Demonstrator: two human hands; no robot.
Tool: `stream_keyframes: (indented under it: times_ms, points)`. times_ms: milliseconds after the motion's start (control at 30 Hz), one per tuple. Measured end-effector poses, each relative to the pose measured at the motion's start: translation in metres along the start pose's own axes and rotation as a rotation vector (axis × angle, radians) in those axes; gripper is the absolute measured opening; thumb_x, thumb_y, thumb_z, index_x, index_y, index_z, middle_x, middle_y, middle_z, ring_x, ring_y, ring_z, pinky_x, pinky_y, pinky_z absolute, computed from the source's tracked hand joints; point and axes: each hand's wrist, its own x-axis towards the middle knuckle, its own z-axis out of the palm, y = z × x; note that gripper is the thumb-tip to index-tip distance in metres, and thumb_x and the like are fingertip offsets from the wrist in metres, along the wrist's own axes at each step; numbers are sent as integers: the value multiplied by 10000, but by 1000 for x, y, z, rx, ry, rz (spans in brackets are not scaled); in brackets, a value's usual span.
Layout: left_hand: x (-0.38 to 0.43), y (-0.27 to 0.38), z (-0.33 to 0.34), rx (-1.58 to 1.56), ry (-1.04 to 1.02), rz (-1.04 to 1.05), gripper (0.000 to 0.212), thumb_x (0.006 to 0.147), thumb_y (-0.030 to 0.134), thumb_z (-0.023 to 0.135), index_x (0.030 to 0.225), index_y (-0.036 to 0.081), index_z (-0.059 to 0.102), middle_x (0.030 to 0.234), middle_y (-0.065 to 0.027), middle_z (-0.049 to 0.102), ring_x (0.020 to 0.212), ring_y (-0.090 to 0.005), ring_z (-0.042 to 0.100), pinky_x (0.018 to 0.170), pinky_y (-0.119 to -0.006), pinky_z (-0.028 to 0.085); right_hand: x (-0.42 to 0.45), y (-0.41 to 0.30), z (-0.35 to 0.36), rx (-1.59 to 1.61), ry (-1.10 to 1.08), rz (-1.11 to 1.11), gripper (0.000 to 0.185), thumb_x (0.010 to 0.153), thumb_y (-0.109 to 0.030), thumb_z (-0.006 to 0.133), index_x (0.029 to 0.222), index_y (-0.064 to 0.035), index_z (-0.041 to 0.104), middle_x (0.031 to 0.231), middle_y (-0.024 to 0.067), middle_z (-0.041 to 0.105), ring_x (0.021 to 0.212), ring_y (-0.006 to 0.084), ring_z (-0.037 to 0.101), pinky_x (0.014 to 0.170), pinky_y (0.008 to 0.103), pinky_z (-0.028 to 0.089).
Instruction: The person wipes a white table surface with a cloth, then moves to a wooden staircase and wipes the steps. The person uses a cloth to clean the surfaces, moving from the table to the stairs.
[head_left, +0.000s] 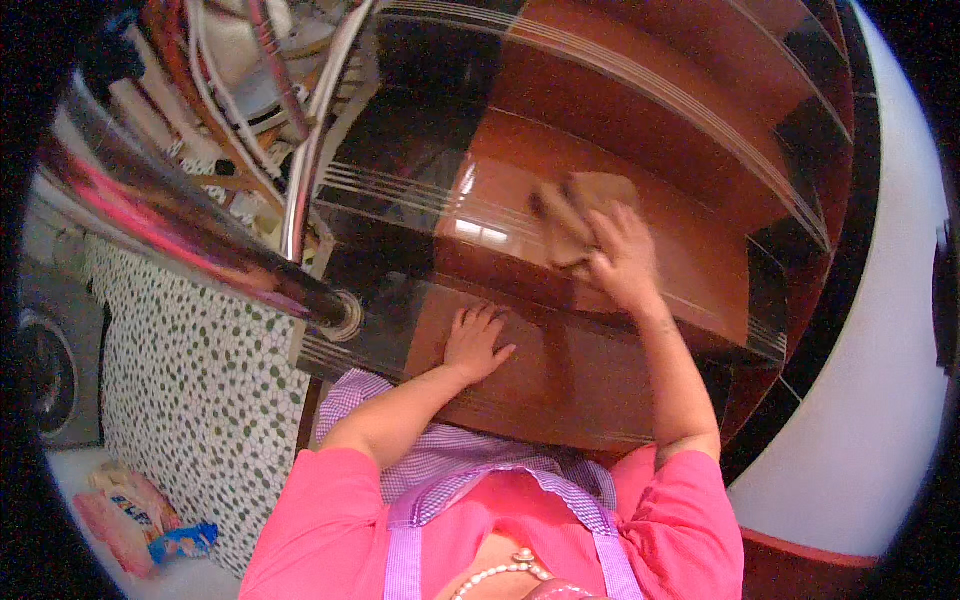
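My right hand (624, 255) holds a crumpled brown cloth (600, 193), blurred, at the edge of a glossy red-brown stair step (690, 289). The cloth lies partly on the tread and hangs over its front edge. On the step below, my left hand (477, 341) rests flat with its fingers spread and nothing in it. That lower tread (525, 382) has a dark strip along its left side. Beneath my arms is a purple checked apron over a pink shirt.
More curved steps rise beyond, edged with pale lines. A shiny metal railing post (322, 304) and rails stand at the left. A white wall (847, 450) curves along the right. Patterned flooring (202, 375), a front-loading washing machine (49, 375) and plastic packets (135, 517) are at the lower left.
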Motion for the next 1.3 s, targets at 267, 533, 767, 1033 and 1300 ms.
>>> stream_keyframes:
  times_ms: [267, 533, 767, 1033, 1300]
  points:
    - [15, -10, -30, -303, 551, 394, 244, 800, 119, 601, 1034, 49, 602, 1117, -104, 584, 1110, -329, 495, 940, -441, 367, -121, 184, -47, -292, 62, 592, 570, 859, -397, 463, 1369, -155, 380, 1402, 209, 344, 1284, 373, 333, 1066, 468, 256]
    - [55, -43, -156, 62, 1097, 130, 299, 803, 130, 594, 1094, 67, 557, 1225, -131, 483, 1213, -363, 356, 1021, -482, 269, -53, 117, -56, -269, 99, 999, 471, 804, -391, 465, 1183, -132, 571, 1202, 219, 530, 1108, 378, 501, 929, 471, 415]
    - [148, -69, -165, 263, 680, -334, 581, 907, 442, 462, 1353, 85, 358, 1422, -160, 300, 1332, -365, 209, 1046, -564, 198, 37, -50, 23, -14, 162, 179, 521, 743, -330, 533, 1230, -145, 536, 1281, 217, 449, 1215, 381, 376, 1038, 480, 267]
    - [145, -65, -170, 294, 571, -282, 610, 924, 505, 381, 1380, 103, 332, 1439, -135, 292, 1349, -329, 207, 1064, -516, 212, 14, -10, 0, 138, 99, -38, 546, 742, -397, 571, 1236, -169, 533, 1327, 183, 435, 1249, 366, 365, 1040, 481, 286]
    - [138, -87, -170, 317, 580, -253, 548, 930, 483, 374, 1255, 60, 502, 1359, -155, 412, 1299, -337, 305, 1054, -459, 263, -133, 198, -92, -290, 161, 757, 511, 740, -395, 599, 1170, -120, 570, 1178, 165, 566, 1086, 338, 520, 918, 439, 425]
